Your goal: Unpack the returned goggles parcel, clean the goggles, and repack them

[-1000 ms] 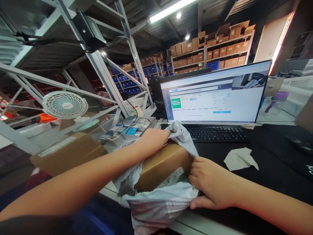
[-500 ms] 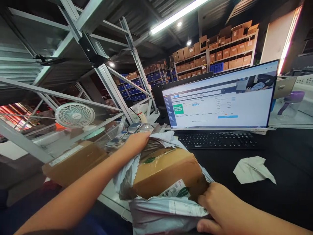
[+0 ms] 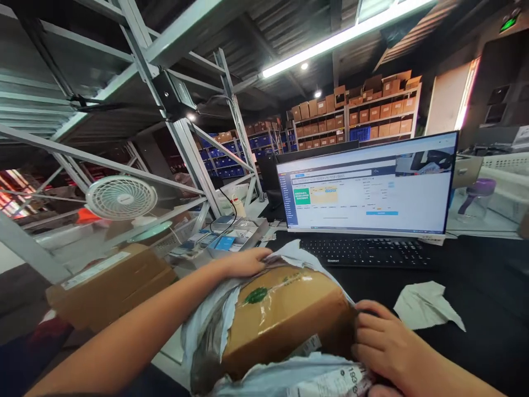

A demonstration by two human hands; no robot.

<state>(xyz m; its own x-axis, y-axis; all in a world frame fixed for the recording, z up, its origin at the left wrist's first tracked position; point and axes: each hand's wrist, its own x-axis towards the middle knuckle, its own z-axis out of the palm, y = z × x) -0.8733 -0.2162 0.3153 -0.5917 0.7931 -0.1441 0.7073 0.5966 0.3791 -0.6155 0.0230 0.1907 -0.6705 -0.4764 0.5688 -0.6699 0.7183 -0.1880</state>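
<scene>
A taped cardboard box (image 3: 285, 314) with a green mark on top sits inside a torn pale-grey plastic mailing bag (image 3: 206, 331). The bag's opening lies round the box, and its front flap with a printed label crosses the box's lower front. My left hand (image 3: 246, 262) is closed on the bag's edge at the far left corner, its fingertips partly hidden by the plastic. At the box's right side, the curled fingers of my right hand (image 3: 380, 342) grip the bag's edge; its thumb is low at the frame's bottom.
Behind the bag stand a black keyboard (image 3: 363, 252) and a lit monitor (image 3: 372, 193). A crumpled white paper (image 3: 430, 306) lies on the black desk mat (image 3: 487, 286) at right. To the left are another cardboard box (image 3: 111, 286), a fan (image 3: 122, 197) and a metal rack post (image 3: 194, 160).
The front flap has come up and covers more of the box's white sticker. My right hand has shifted slightly right. The camera view has tilted, so the scene sits lower.
</scene>
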